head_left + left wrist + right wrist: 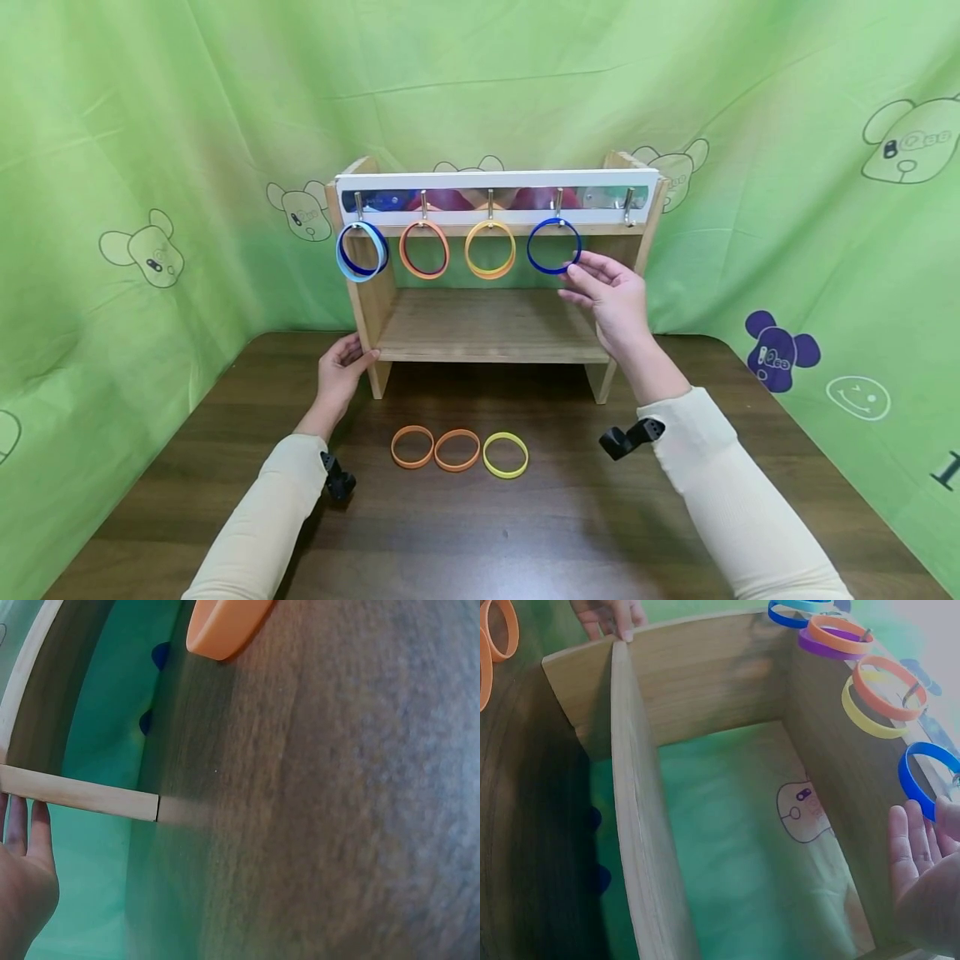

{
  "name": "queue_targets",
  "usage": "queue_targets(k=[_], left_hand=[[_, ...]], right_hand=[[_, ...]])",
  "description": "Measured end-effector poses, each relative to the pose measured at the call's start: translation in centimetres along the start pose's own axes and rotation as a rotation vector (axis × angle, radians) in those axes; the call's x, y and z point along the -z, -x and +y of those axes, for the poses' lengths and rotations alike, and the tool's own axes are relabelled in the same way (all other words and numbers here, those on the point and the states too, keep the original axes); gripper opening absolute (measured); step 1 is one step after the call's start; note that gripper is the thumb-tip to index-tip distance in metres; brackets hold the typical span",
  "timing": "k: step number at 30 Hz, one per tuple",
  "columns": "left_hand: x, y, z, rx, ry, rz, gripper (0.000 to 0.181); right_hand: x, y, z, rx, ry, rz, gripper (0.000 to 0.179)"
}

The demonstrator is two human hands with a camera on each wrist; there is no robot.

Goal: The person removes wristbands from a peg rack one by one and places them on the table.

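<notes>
My right hand [611,296] pinches the lower right edge of a dark blue silicone wristband [529,252] between thumb and fingers. The band's top is at the fourth hook [558,204] of a wooden rack [487,325]. In the right wrist view, the same blue wristband [910,776] sits above the raised fingers [900,840]. Low on the rack's left side, my left hand [341,379] holds the side panel, thumb at its front edge and fingers on the outer face. The left wrist view shows those fingers [41,836] against the wood.
Light blue [341,262], orange [405,258] and yellow-orange [468,258] wristbands hang with others on the left three hooks. The rightmost hook [629,207] is bare. Two orange wristbands [412,465] and a yellow wristband [506,475] lie on the brown table [480,542]. Green curtain [480,83] surrounds it.
</notes>
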State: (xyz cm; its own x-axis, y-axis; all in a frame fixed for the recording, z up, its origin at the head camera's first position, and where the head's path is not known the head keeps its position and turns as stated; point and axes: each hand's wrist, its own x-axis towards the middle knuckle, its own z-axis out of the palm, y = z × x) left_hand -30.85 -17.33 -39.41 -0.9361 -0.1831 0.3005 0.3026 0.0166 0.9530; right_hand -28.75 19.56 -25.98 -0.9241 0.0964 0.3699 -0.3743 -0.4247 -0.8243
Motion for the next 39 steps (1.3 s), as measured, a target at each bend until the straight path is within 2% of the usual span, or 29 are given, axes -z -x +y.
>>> queue_targets(k=[5,9,14,21,29,39], left_hand=[[0.4,-1.0,-1.8,0.01,0.015,0.006,0.041],[0.3,-1.1,-2.3,-0.006,0.004,0.014,0.041],[0.3,-1.1,-2.5,-0.025,-0.003,0.02,0.04],[0.4,-1.1,-2.6,-0.021,0.003,0.008,0.04],[0.4,-1.2,-2.5,-0.025,-0.001,0.006,0.04],[0.4,-1.2,-2.4,-0.026,0.0,0.009,0.039]], right_hand=[[0.0,0.0,-0.2,-0.008,-0.019,0.008,0.012],[-0.1,0.0,-0.4,-0.014,-0.028,0.022,0.011],[-0.2,-0.2,-0.6,-0.02,-0.036,0.028,0.01],[-0.2,-0.1,-0.9,-0.018,-0.11,0.029,0.009],[-0.4,0.1,-1.8,0.006,-0.144,0.029,0.007],[-0.7,1.0,-3.1,0.004,-0.158,-0.01,0.009]])
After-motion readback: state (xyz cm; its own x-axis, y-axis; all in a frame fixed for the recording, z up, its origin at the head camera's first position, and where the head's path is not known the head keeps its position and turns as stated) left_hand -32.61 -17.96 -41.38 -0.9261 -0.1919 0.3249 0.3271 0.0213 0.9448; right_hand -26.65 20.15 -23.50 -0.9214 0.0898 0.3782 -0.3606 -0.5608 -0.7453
